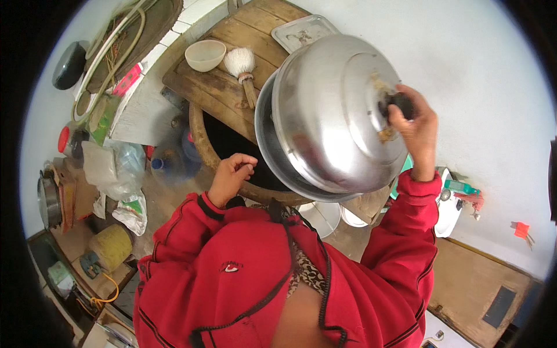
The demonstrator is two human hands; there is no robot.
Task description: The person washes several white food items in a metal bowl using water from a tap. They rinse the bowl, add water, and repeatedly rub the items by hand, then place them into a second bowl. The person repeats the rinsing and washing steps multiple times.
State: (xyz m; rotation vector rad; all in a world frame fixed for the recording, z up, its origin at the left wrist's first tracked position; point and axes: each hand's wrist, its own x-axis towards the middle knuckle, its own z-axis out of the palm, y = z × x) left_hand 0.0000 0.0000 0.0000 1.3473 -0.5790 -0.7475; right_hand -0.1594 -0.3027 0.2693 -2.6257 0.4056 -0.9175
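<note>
A large domed steel pot lid (342, 116) is tilted on its side, and my right hand (419, 119) is closed round its dark knob (400, 106). Just behind the lid's left edge shows the rim of a grey metal pan (264, 133); most of the pan is hidden by the lid. My left hand (233, 177) is apart from the pan, fingers curled with nothing visible in them. Below that hand is the rim of a big round vat (200, 130) with a dark inside, partly covered by wooden boards (214, 87).
A pale bowl (205, 55), a white-bristled brush (241, 62) and a metal tray (304, 32) lie on the boards. Plastic bags (116, 168), a blurred blue-capped water jug (169, 163) and a yellow cylinder (111, 248) stand left. A green bottle (462, 187) is at the right wall.
</note>
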